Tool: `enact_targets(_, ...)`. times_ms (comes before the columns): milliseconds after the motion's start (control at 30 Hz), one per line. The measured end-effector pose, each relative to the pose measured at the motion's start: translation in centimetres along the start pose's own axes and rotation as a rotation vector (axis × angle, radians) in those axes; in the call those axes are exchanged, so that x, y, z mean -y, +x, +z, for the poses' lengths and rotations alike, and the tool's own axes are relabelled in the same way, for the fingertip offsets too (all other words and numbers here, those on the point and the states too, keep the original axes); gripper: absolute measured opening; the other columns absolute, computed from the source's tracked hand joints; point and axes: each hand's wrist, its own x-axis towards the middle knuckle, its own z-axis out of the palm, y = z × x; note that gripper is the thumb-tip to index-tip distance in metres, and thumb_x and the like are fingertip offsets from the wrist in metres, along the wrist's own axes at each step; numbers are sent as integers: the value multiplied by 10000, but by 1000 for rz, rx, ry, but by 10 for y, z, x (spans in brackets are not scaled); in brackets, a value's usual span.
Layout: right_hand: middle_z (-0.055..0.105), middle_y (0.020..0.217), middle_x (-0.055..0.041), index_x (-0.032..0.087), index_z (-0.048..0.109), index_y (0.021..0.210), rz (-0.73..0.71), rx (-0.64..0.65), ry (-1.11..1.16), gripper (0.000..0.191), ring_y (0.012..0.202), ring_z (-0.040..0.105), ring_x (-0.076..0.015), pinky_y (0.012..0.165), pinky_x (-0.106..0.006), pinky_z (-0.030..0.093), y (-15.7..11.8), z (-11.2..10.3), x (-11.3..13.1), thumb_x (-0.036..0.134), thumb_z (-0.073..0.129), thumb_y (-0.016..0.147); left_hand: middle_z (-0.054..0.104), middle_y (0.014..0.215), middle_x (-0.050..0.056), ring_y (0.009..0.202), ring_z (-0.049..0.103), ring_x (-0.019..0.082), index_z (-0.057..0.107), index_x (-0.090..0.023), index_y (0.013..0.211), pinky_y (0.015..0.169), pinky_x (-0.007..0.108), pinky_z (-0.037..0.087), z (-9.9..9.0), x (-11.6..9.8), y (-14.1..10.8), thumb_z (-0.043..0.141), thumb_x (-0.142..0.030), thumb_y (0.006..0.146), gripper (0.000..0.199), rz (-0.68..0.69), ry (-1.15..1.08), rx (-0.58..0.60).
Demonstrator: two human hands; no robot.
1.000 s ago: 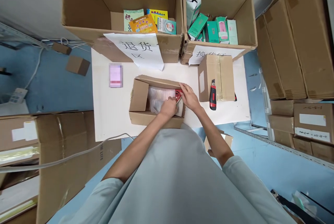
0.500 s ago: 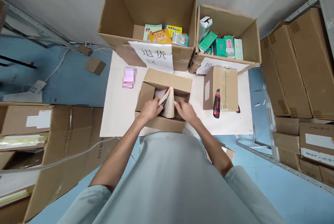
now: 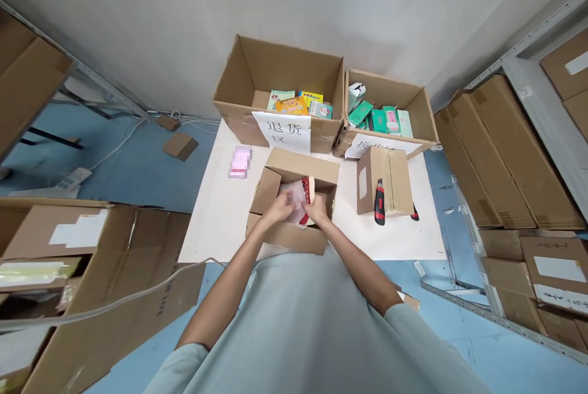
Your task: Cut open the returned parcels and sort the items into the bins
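An open cardboard box (image 3: 296,164) with raised flaps sits on the white table in front of me. Both my hands reach into it. My left hand (image 3: 278,208) is closed at the fingertips on a pale pinkish-white sheet (image 3: 294,195), paper or thin plastic, I cannot tell which. My right hand (image 3: 316,209) grips the near edge of a book with a red and white cover (image 3: 307,185), its thumb over the pale sheet. The sheet partly covers the book. The bottom of the box is mostly hidden.
Behind stand a large box (image 3: 321,136) holding booklets and a second box (image 3: 425,127) with green packages. On the right, a closed carton (image 3: 399,182) carries a red-black box cutter (image 3: 379,203). A blurred pink item (image 3: 241,161) lies left on the table (image 3: 206,216). Stacked cartons flank both sides.
The book stood upright and partly open; now its red cover and the pale sheet face up. My right hand has moved in and taken hold of it. The view has tilted upward.
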Motion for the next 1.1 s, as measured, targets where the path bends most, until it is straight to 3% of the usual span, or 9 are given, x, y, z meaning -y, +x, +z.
enact_targets(133,879,1096,-86,226,800,1060,-119,-13,3,245,1113,838,-338,1059,-452,652,-22,-35,12,204,705,835,552,1747,253,1665,511,377,567,-118,1614,1397,560,389,-30,-18,4,723,-152,776,853,174,173,-111)
enact_targets(333,857,1048,-77,209,795,989,-404,90,265,338,973,799,-304,914,-406,656,-60,-147,34,472,851,785,591,1739,201,1613,575,383,594,-172,1649,1355,509,453,-73,-80,-7,894,-452,809,935,383,204,-8)
enact_targets(433,859,1045,-68,205,824,1005,-420,194,286,440,945,791,-287,848,-372,644,-81,-200,49,549,927,752,769,1522,127,1398,721,372,734,-204,1502,1218,448,560,-88,-126,-16,955,-582,749,871,408,165,61)
enact_targets(567,866,1075,-73,206,847,1029,-497,222,202,500,997,805,-315,871,-397,656,-105,-238,62,629,939,778,843,998,49,948,764,303,844,-197,980,871,358,608,-98,-173,-27,946,-666,742,536,391,220,256)
enact_targets(633,870,1169,-93,241,865,1140,-563,24,143,520,1129,808,-359,985,-466,666,-119,-243,59,650,911,821,814,922,34,877,723,269,819,-199,897,792,323,564,-97,-181,-30,915,-695,771,521,422,215,233)
enact_targets(700,858,1268,-128,288,856,1275,-569,-330,121,511,1247,790,-385,1112,-541,641,-138,-239,48,657,823,923,795,886,27,859,701,253,803,-201,877,764,305,536,-92,-182,-30,889,-712,793,525,437,218,138)
enact_targets(800,846,1292,-186,304,828,1360,-417,-699,163,505,1181,821,-393,1113,-592,657,-167,-217,18,671,671,1051,799,888,40,872,709,261,801,-198,892,758,307,533,-79,-175,-28,869,-752,787,569,417,198,25)
enact_targets(1000,823,1419,-190,286,607,1683,-170,-390,328,901,1190,859,-422,1014,-590,725,-173,-145,-34,688,857,917,813,939,76,843,718,258,798,-162,962,720,313,542,-22,-168,-32,932,-827,666,740,246,3,89)
enact_targets(1100,779,1518,-186,292,297,1859,-97,-461,472,1210,1292,829,-410,1072,-583,706,-167,-129,-55,652,909,879,813,1011,82,871,726,250,785,-156,1020,749,317,562,22,-165,-42,961,-834,641,797,159,-123,162)
